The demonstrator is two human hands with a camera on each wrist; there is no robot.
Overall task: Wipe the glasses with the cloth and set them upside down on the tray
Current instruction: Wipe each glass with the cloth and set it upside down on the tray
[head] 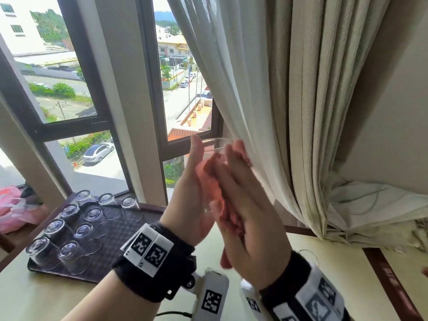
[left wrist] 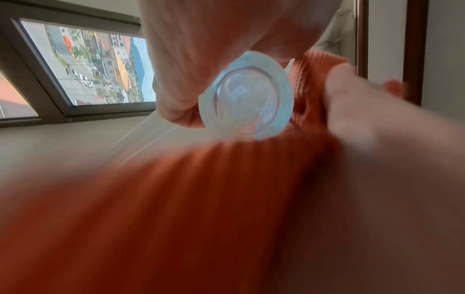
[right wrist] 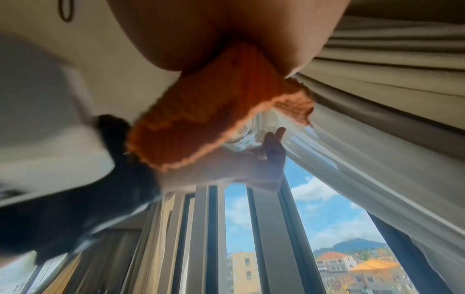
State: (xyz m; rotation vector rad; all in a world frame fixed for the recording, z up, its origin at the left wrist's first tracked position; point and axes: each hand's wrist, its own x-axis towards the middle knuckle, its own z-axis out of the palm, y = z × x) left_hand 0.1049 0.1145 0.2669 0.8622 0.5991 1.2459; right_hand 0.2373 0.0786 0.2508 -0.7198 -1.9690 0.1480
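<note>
Both hands are raised in front of the window and hold a clear glass between them. My left hand grips the glass from the left, thumb up along its side. The glass's thick base faces the left wrist camera. My right hand holds an orange cloth wrapped against the right side of the glass, with the cloth's tail hanging below the palm. On the dark tray at the lower left, several glasses stand upside down.
A pale curtain hangs just right of the hands, nearly touching the cloth. The window frame lies behind them. A pink plastic bag lies left of the tray. The cream table has a dark wooden band at its right.
</note>
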